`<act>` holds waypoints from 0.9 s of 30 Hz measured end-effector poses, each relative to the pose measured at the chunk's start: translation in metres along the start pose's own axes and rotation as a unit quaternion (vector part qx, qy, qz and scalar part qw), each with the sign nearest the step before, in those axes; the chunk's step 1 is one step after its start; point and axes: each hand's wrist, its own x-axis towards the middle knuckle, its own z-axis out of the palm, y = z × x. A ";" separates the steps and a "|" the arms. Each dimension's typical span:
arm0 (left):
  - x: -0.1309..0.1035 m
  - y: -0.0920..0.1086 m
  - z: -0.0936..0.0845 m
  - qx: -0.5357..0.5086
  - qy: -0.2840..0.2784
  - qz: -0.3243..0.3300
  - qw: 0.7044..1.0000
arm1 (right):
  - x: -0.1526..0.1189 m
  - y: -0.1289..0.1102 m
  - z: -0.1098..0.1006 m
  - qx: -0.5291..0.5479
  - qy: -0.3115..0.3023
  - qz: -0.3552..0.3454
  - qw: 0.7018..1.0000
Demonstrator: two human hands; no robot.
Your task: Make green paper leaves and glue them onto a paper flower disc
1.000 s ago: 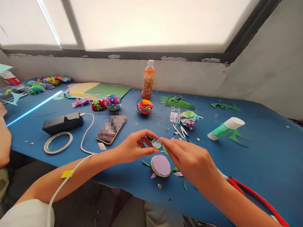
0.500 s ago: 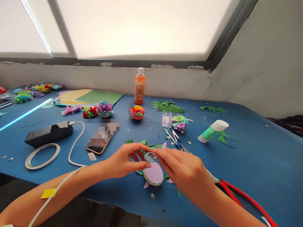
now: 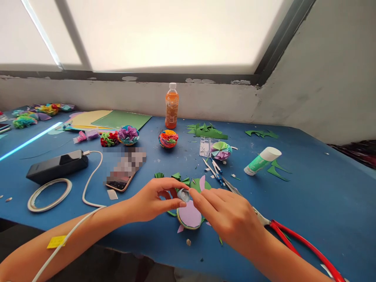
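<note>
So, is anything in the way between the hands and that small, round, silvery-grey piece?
Nothing visible is. The left hand holds the small, round, silvery-grey piece, and the right hand is right at its rim, though contact is unclear. The flat, lilac-topped disc shows just below, not between them.

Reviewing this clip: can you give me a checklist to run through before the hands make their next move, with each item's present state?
1. Left hand has a hold on the small round grey piece: ok, between thumb and fingers.
2. Right hand fingertips at that piece's rim: ok for position; whether they pinch anything, cannot tell.
3. Lilac disc fully in sight: not ok, the hands and grey piece cover part of its upper edge.
4. White cable clear of the left forearm: not ok, it runs across it.
5. Red-handled scissors free of the right arm: cannot tell, partly hidden behind it.
6. Orange drink bottle capped: ok.
</note>
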 end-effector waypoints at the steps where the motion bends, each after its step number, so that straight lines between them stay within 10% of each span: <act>1: 0.000 0.001 0.000 0.003 0.001 -0.001 1.000 | 0.000 -0.001 0.000 -0.004 0.002 -0.005 1.000; 27: -0.003 -0.002 0.000 -0.045 -0.018 -0.016 0.999 | 0.000 -0.005 -0.001 -0.020 0.011 0.031 0.999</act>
